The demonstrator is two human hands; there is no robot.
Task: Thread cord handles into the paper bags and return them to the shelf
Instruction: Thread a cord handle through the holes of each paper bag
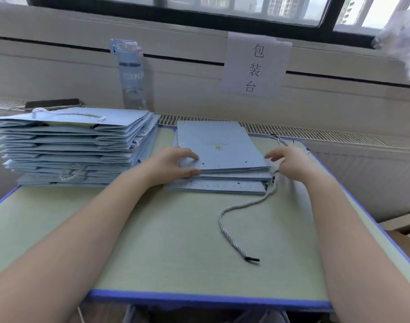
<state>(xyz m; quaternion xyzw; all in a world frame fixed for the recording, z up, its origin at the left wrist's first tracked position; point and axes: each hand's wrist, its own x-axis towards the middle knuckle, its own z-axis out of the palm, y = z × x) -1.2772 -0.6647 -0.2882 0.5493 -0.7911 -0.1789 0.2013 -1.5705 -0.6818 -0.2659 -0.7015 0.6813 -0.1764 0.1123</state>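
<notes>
A short pile of flat light-blue paper bags (pixel 222 148) lies at the middle of the green table (pixel 152 241). My left hand (pixel 173 164) pinches the near left corner of the top bag, thumb under the edge and fingers on top. My right hand (pixel 290 164) hovers at the pile's right edge, blurred, fingers loosely spread and holding nothing. A loose white twisted cord (pixel 232 220) with a black tip trails from beside the pile toward me. At the left stands a tall stack of bags with cord handles (pixel 71 145).
A clear blue water bottle (pixel 131 75) stands behind the stack, and a dark phone (pixel 52 104) lies on the sill. A paper sign (pixel 255 66) hangs on the wall. More cord ends (pixel 281 139) lie at the table's far right corner.
</notes>
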